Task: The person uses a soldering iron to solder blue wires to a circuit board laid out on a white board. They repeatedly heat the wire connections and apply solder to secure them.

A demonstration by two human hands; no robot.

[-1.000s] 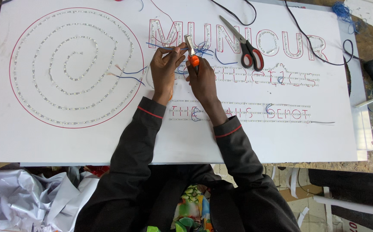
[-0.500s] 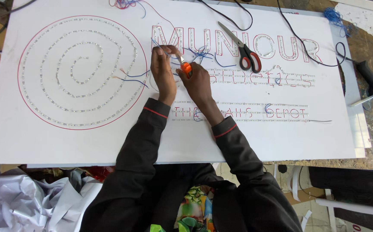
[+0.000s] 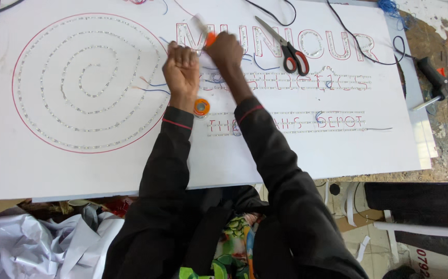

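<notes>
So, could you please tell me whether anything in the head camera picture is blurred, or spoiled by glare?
Head view: the right hand and its orange-handled tool are motion-smeared; the left hand, scissors and white sign board are sharp; light is even and soft, without glare.

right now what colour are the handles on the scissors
Red and black, on the scissors lying on the white board, clearest in the head view.

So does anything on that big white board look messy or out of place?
Mostly the loose wires: thin blue and red ends stick out untidily by the left hand. Open scissors lie across the outlined letters. The orange tool in the right hand is blurred. Nothing looks broken or spilled.
</notes>
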